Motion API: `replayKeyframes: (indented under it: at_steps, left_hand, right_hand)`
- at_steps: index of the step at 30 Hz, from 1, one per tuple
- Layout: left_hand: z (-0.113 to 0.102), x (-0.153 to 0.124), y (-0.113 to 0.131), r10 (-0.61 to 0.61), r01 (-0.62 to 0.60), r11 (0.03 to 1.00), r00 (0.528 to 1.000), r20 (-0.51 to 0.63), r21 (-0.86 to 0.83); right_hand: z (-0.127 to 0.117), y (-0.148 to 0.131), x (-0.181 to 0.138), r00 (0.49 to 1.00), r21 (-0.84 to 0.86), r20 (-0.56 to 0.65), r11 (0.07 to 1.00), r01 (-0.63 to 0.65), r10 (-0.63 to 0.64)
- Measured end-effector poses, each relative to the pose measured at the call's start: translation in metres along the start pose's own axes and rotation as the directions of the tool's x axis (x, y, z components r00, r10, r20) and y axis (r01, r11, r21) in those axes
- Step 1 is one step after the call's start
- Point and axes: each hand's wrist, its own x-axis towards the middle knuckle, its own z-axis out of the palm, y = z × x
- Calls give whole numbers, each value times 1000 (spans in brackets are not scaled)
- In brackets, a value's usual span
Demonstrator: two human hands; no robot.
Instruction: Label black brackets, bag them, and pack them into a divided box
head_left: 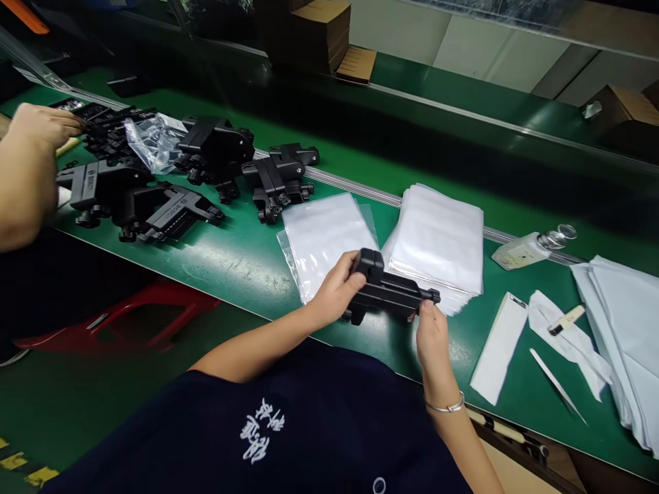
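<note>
Both my hands hold one black plastic bracket (385,291) just above the green table's front edge (241,264). My left hand (337,288) is wrapped round its thick left end. My right hand (431,329) pinches its thin right tip. Right behind the part lie two stacks of clear plastic bags (437,240), the left stack (324,240) flatter. Several more black brackets (169,178) are spread over the table's left part.
Another person's hand (36,130) reaches among the black parts at far left. A small white bottle (530,248), white cloths (622,329), a paper strip (499,346) and tweezers (559,387) lie at right. Cardboard boxes (319,31) stand behind; a red stool (128,319) is below.
</note>
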Motion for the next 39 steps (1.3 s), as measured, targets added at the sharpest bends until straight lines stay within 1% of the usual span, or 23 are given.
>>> replayKeyframes:
  at_steps: [2,3,5,7,8,9,10,11,13,15,16,17,18,19,21,23,24,26,28,31,34,37,39]
  left_hand:
    - [-1,10,-1,-169,140,969,976,-134,-202]
    - [-2,16,-1,-272,205,925,944,-184,-319]
    - [-4,27,-1,-437,280,814,872,-221,-509]
    - [-6,34,0,-505,296,741,838,-209,-603]
    - [-7,35,1,-517,296,720,833,-200,-628]
    - [-7,36,1,-525,299,705,830,-190,-643]
    - [-6,35,2,-533,304,698,826,-186,-648]
    - [-5,33,2,-538,310,699,822,-187,-644]
    - [-2,28,2,-521,320,734,831,-194,-599]
    - [3,21,3,-435,304,817,883,-178,-489]
    - [5,18,4,-368,285,865,920,-135,-414]
    - [7,14,7,-294,258,906,954,-62,-336]
    - [9,10,10,-226,228,937,973,40,-266]
    - [10,6,13,-169,202,957,972,162,-210]
    - [11,2,21,-110,174,975,915,388,-135]
    - [13,2,26,-102,150,987,870,483,-62]
    - [15,3,27,-106,130,991,871,480,-18]
    - [20,9,28,-107,91,994,907,407,59]
    - [26,16,28,-110,82,992,933,344,97]
    - [29,23,31,-119,85,989,940,321,118]
    - [21,19,39,-92,41,991,901,423,128]
    - [5,9,47,-59,-37,985,848,527,170]
    - [-4,3,48,-47,-65,978,855,516,197]
  right_hand:
    - [3,-5,-6,988,60,113,994,97,-103]
    - [5,-9,-9,969,53,181,985,164,-171]
    - [11,-15,-17,898,-46,322,942,331,-300]
    - [16,-21,-23,817,-163,435,859,485,-379]
    - [18,-23,-25,787,-194,464,821,537,-406]
    - [18,-25,-27,773,-205,468,798,567,-428]
    - [17,-26,-28,778,-201,445,797,569,-443]
    - [15,-28,-28,805,-184,388,818,545,-449]
    - [9,-29,-26,894,-63,211,907,416,-396]
    - [4,-28,-20,971,171,81,963,209,-225]
    - [3,-26,-16,991,287,62,953,98,-120]
    - [2,-23,-12,998,382,62,924,-5,-20]
    - [2,-19,-8,995,448,65,889,-94,73]
    - [3,-15,-5,986,491,61,856,-163,153]
    - [5,-5,0,968,530,56,814,-238,246]
    - [8,2,1,965,485,84,836,-256,247]
    - [10,5,-1,968,426,105,869,-250,228]
    - [15,8,-5,972,295,138,929,-222,189]
    - [20,10,-10,974,217,153,956,-197,166]
    - [22,12,-12,974,237,158,951,-197,162]
    - [12,17,-13,983,337,96,925,-178,155]
    - [-9,21,-17,995,433,-56,900,-45,77]
    - [-23,21,-21,996,407,-94,912,40,-2]
